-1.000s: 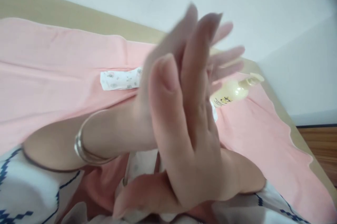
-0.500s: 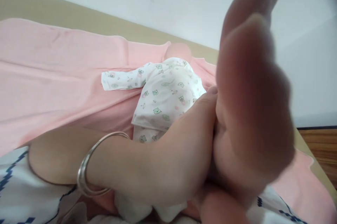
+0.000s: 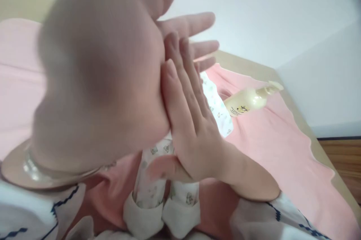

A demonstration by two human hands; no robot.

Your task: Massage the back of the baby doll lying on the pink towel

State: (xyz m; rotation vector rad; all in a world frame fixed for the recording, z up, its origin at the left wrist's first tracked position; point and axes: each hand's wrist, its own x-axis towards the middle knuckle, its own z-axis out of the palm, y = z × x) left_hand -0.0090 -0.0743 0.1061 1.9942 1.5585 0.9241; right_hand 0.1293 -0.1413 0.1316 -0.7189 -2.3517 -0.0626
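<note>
Left hand (image 3: 109, 67), fingers spreading, upper left; right hand (image 3: 197, 138) pressing flat against it; bottle (image 3: 245, 102) showing right; blanket (image 3: 293, 153), edge running lower right.

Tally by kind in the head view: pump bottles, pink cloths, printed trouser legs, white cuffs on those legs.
Pump bottle: 1
Pink cloth: 1
Printed trouser legs: 2
White cuffs: 2
Total: 6

Rumpled pink cloth (image 3: 267, 138), tan surface (image 3: 242, 65) under the cloth, white wall (image 3: 239, 10) beyond it, brown wood (image 3: 341, 164) to its right.
</note>
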